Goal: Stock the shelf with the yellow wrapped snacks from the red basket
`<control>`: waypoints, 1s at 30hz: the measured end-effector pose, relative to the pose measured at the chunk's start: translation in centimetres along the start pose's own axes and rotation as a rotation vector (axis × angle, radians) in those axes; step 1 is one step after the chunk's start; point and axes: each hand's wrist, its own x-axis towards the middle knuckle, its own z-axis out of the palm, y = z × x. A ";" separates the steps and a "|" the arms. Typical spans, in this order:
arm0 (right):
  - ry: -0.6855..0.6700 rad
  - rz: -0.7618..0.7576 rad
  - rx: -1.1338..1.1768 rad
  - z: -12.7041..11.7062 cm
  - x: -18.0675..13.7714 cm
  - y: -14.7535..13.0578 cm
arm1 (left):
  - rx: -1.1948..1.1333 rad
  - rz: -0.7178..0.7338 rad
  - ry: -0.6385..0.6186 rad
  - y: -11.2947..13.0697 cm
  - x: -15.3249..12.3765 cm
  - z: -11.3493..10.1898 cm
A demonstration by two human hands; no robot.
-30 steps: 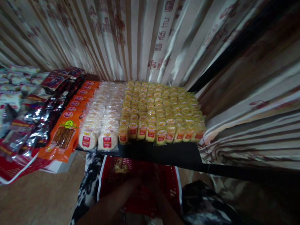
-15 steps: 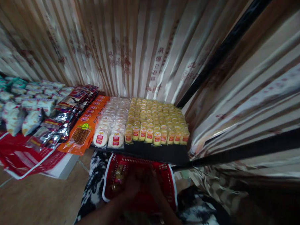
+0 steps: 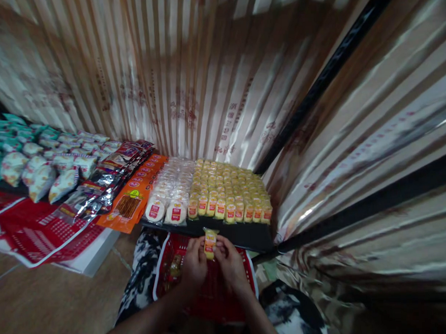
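My left hand point(image 3: 194, 263) and my right hand point(image 3: 228, 263) meet above a red plastic basket point(image 3: 246, 279) and pinch one small yellow snack packet point(image 3: 210, 241) between their fingers. The packet stands upright just below the front edge of a black shelf point(image 3: 244, 235). On that shelf lie several rows of the same yellow packets point(image 3: 229, 189), and left of them rows of round white cakes point(image 3: 168, 194) in clear wrap. A few more packets lie in the basket's left end, in shadow.
Orange snack bags point(image 3: 130, 203), dark foil bags point(image 3: 98, 184) and green-white bags point(image 3: 31, 165) fill the shelf to the left. A red-and-white banner point(image 3: 37, 234) hangs over a white box. Striped shiny drapery backs the shelf, with black frame bars point(image 3: 358, 210) at right. Wood floor lies at lower left.
The view pulled back and tilted up. My hands, blurred inside the basket before, have risen with a yellow packet held between them.
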 end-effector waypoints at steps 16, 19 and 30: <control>0.263 -0.151 -0.108 4.8 7.5 -1.5 | 0.136 0.174 -0.016 0.4 6.7 -1.4; 0.277 -0.151 -0.140 5.2 7.6 -1.5 | 0.181 0.216 -0.039 0.2 6.9 -1.7; 0.341 -0.152 -0.189 5.9 7.9 -0.7 | 0.277 0.324 -0.084 -0.8 7.0 -2.1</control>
